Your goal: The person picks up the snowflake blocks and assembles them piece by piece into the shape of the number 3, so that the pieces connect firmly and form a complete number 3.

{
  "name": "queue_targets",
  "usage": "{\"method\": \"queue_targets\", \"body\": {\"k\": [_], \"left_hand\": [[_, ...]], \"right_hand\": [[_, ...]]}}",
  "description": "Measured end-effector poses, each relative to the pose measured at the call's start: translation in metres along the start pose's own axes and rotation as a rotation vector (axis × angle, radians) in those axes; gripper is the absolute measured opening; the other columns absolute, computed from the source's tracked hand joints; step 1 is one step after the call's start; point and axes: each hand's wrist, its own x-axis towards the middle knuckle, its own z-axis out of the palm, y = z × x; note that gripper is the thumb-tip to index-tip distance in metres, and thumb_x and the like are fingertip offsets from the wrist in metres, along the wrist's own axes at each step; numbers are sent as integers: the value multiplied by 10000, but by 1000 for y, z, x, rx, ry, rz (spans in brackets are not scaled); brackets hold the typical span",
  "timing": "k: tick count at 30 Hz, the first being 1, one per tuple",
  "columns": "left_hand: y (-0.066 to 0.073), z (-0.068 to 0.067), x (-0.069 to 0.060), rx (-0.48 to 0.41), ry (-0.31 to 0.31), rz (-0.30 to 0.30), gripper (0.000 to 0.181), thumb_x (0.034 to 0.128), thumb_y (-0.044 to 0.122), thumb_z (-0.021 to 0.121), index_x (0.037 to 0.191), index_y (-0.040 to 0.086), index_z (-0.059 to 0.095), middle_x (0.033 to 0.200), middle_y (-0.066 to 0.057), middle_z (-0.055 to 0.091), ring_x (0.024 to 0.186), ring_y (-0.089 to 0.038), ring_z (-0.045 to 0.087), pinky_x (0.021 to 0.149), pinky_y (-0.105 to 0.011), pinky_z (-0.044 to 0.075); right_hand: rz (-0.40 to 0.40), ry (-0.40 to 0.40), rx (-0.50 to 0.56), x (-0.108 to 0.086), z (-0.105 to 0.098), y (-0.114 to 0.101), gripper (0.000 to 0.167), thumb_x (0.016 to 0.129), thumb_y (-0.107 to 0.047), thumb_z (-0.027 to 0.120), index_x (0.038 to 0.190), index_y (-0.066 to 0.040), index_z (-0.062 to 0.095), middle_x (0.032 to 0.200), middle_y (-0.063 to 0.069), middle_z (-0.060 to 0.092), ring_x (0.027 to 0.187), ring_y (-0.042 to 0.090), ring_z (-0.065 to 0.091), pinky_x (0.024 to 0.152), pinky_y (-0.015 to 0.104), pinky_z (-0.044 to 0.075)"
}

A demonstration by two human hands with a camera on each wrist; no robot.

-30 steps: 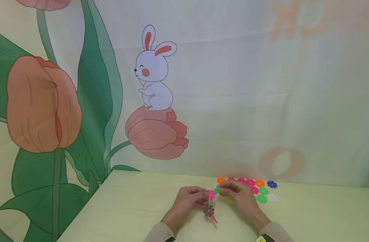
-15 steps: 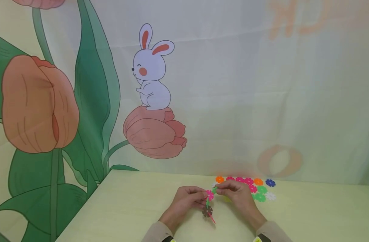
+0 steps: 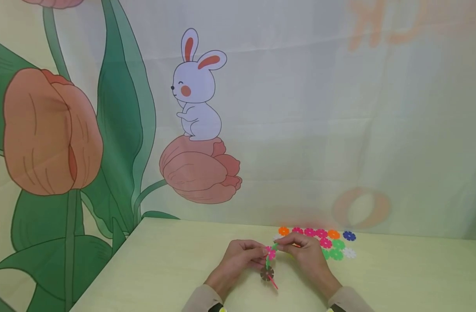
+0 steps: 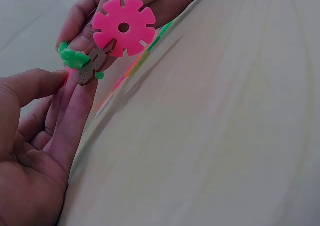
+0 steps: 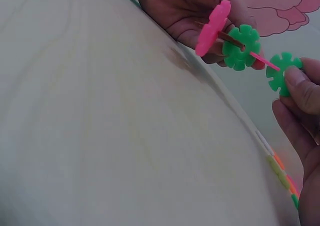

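Observation:
Slotted plastic snowflake discs are joined in a short chain between my hands. My left hand point(image 3: 238, 260) pinches a pink disc point(image 3: 271, 252), seen edge-on in the right wrist view. Thumb and fingers of my right hand point(image 3: 306, 256) pinch a green disc point(image 5: 283, 75) that meets the pink one's edge; whether their slots are locked I cannot tell. Below the pinched pink disc hang another green disc point(image 5: 241, 47), a brown disc point(image 3: 267, 274) and, at the chain's end, a second pink disc point(image 4: 135, 36). In the left wrist view the pinched pink disc is mostly hidden by fingers.
Loose snowflake discs lie flat on the pale table point(image 3: 164, 268) behind my right hand: pink point(image 3: 325, 243), orange point(image 3: 333, 234), green point(image 3: 337, 254), white point(image 3: 350, 253) and dark blue point(image 3: 349, 236). A printed cloth point(image 3: 292, 130) hangs behind the table's back edge.
The green disc in my right hand and the pinched pink disc have tilted slightly against each other. Both hands stay nearly in place, and the chain still hangs between them.

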Motion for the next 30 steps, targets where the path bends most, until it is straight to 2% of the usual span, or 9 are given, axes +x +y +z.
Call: {"method": "queue_targets", "body": {"k": [6, 13, 19, 24, 30], "left_hand": [[-1, 0, 1, 1, 0, 0, 155, 916, 13, 770, 1001, -116, 763, 799, -117, 764, 653, -132, 722, 672, -287, 650], [1, -1, 0, -20, 22, -3, 162, 920, 36, 767, 1027, -85, 768, 837, -85, 760, 709, -137, 718, 705, -281, 646], [0, -1, 0, -69, 10, -6, 177, 939, 55, 786, 1055, -75, 754, 883, -122, 772, 747, -168, 744, 746, -319, 658], [1, 0, -1, -75, -22, 8, 202, 940, 45, 784, 1092, -85, 747, 940, -145, 776, 754, -182, 753, 760, -330, 658], [3, 1, -1, -53, -27, 11, 219, 937, 46, 796, 1106, -88, 760, 1020, -129, 774, 754, -162, 747, 767, -310, 653]], "right_hand": [[-9, 2, 15, -1, 1, -2, 101, 893, 16, 812, 983, -27, 827, 1020, 97, 798, 1024, 186, 726, 913, 287, 610], [73, 41, 15, -4, 3, -3, 169, 910, -105, 841, 1076, -82, 832, 1069, 61, 801, 1054, 184, 715, 909, 265, 602], [108, 61, 31, -3, 2, -1, 249, 904, -174, 861, 1142, -114, 818, 1122, 43, 792, 1077, 186, 735, 935, 266, 598], [119, 40, 58, -3, 2, -1, 218, 909, -141, 853, 1118, -90, 821, 1097, 67, 793, 1030, 212, 753, 918, 284, 610], [100, 0, 67, -3, 3, -4, 213, 919, -69, 827, 1129, -38, 811, 1121, 116, 787, 1027, 232, 754, 919, 286, 611]]}}
